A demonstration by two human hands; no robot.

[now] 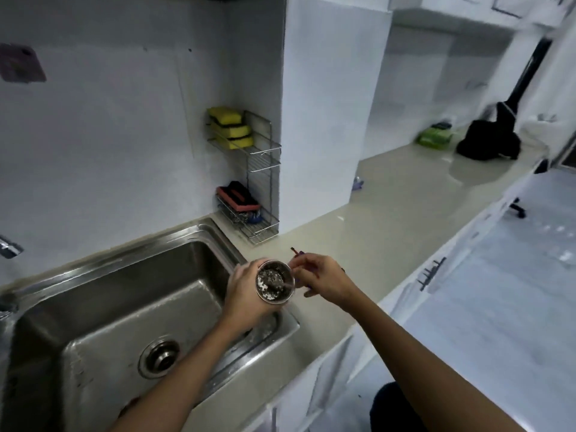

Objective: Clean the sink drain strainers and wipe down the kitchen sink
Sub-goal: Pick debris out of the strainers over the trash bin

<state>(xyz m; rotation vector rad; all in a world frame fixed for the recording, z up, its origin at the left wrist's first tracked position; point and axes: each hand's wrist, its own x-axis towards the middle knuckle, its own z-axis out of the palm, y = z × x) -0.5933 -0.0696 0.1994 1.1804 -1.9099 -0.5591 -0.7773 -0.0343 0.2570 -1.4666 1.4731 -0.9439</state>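
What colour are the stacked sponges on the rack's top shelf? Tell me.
Yellow with dark scouring layers, head view.

You are facing a white wall (109, 135) and standing at a pale beige countertop (405, 207) that is running off to the right. A white square column (327, 120) is rising from the counter. A wire rack (258, 169) is sitting in the corner, holding yellow sponges (230, 126) above and a scrub brush (238, 198) below. Farther along, a green pack (434, 137) and a black bag (489, 140) are resting on the counter. White cabinet fronts with dark handles (431, 272) are lining the pale floor (514, 307).
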